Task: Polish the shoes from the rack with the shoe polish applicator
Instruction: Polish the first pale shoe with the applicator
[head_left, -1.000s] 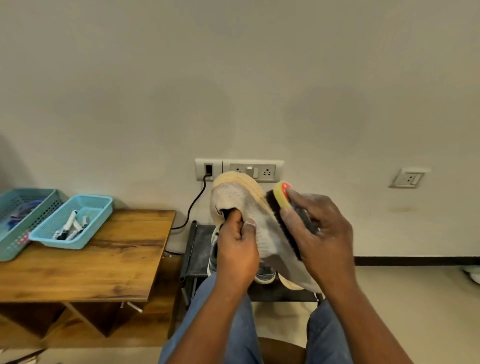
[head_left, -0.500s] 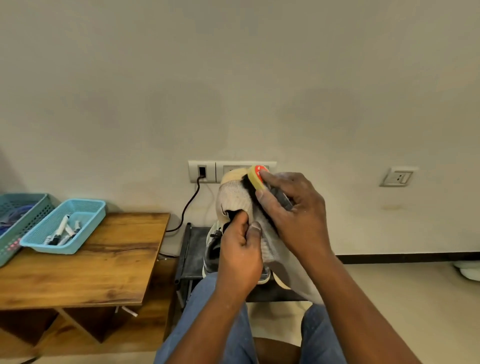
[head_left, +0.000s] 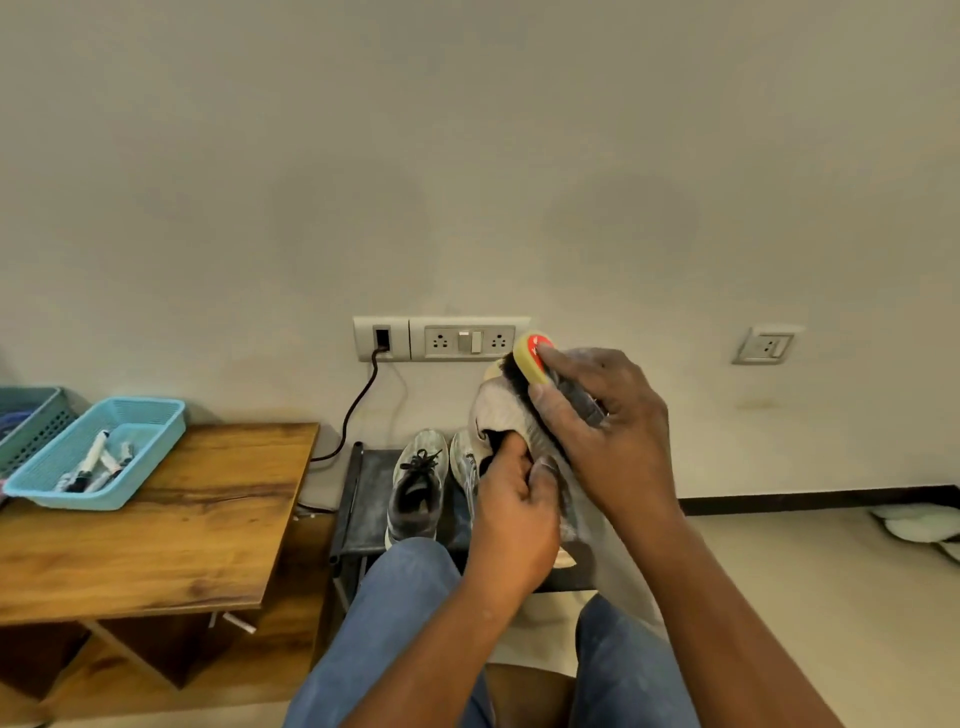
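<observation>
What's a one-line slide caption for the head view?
Left hand grips a pale shoe while the right hand presses the polish applicator on it, above the rack.

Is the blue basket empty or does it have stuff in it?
Not empty. The blue basket on the table holds a few small white and dark items; what they are, cannot tell.

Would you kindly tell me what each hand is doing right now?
Left hand: closed, gripping the pale grey knit shoe at its opening.
Right hand: closed, holding the yellow-backed black-bristled polish applicator against that shoe.
</observation>
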